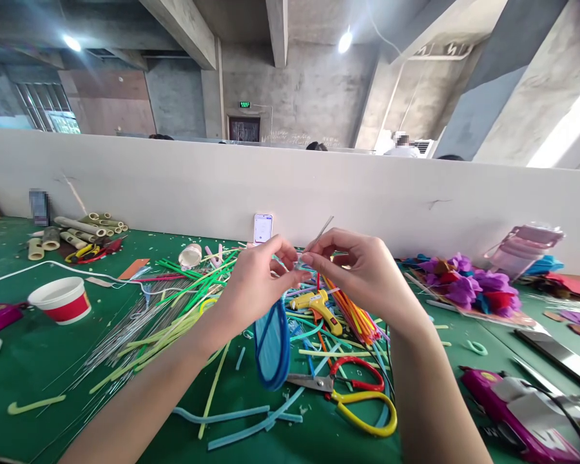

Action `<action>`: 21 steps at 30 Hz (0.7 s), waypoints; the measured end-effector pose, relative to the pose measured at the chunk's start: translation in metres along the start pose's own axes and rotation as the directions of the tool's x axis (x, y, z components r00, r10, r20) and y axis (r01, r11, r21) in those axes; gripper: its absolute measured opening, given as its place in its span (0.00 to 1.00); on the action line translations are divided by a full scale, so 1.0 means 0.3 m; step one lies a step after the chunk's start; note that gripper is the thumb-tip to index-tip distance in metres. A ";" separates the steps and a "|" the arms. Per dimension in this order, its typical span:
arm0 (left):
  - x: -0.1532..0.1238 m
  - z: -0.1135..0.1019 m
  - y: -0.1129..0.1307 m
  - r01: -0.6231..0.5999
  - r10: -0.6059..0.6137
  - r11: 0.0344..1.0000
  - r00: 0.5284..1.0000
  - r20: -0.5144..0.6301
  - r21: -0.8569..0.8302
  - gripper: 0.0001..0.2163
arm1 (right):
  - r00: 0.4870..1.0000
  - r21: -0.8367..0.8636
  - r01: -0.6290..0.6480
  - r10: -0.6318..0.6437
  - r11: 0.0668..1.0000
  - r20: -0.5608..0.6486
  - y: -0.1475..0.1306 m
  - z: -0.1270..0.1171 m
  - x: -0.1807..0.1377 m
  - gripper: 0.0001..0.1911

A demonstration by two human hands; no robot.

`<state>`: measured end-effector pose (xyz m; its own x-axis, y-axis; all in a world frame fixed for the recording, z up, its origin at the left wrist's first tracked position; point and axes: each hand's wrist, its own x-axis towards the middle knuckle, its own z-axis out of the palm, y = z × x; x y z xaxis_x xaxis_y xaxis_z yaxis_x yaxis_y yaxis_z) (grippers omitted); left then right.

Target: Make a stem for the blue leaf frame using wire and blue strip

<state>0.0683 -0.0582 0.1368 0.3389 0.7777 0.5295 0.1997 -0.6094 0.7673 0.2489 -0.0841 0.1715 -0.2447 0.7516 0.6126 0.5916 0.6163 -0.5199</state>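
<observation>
- Below, we have the green tabletop (328, 444).
- Our left hand (256, 280) and right hand (362, 264) almost meet above it, both grips closed at the fingertips.
- Red-and-yellow-handled scissors (327, 385) lie below our hands.
- A blue looped piece (272, 351) hangs from our left grip.
- Our right grip pinches a thin grey strip (325, 227), slanting upward.

There are two hands (258, 278), one glue gun (323, 310) (and two ceiling lights (345, 42))

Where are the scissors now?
In the head view, the scissors lie lower right of centre, just right of the blue oval piece and below the yellow glue gun.
</observation>
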 end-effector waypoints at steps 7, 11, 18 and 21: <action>0.000 -0.010 -0.012 -0.018 0.018 1.000 1.000 -0.025 0.007 0.04 | 1.000 -0.023 0.001 -0.001 1.000 -0.027 -0.009 0.008 -0.004 0.07; -0.003 -0.022 -0.010 -0.078 0.078 0.997 0.997 0.021 -0.003 0.06 | 1.000 0.007 0.005 -0.005 1.000 0.011 -0.024 -0.004 -0.009 0.07; 0.009 -0.032 0.000 -0.088 0.107 0.992 0.966 0.235 -0.093 0.10 | 0.999 0.047 -0.007 0.004 0.999 0.052 -0.026 -0.028 -0.014 0.08; 0.013 -0.027 -0.002 0.008 0.048 0.985 0.947 0.317 -0.172 0.07 | 0.999 0.025 -0.005 0.004 1.000 0.054 -0.021 -0.031 -0.018 0.08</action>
<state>0.0622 -0.0535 0.1414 0.6220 0.6587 0.4233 0.0411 -0.5673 0.8225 0.2535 -0.0942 0.1770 -0.2834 0.7655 0.5777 0.5732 0.6182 -0.5379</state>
